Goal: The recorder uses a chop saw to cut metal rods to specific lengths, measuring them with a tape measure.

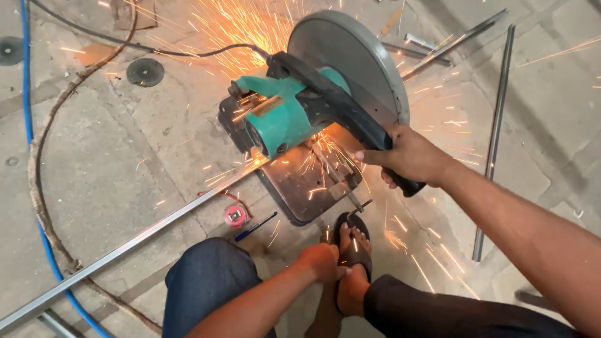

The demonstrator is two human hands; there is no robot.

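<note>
A teal chop saw (pixel 294 112) with a grey blade guard (pixel 354 56) stands on the concrete floor, throwing orange sparks. My right hand (pixel 407 156) is shut on its black handle (pixel 350 119), which is pressed down. A long square metal tube (pixel 125 247) runs from the lower left into the saw's dark base (pixel 300 188). My left hand (pixel 322 260) rests closed on my foot, which wears a sandal (pixel 354 250), just in front of the base.
A pink tape measure (pixel 236 216) and a blue pen (pixel 255 226) lie beside the tube. Steel rods (pixel 494 131) lie at the right. A blue hose (pixel 28 125), a brown cable and a round black disc (pixel 145 72) lie at the left.
</note>
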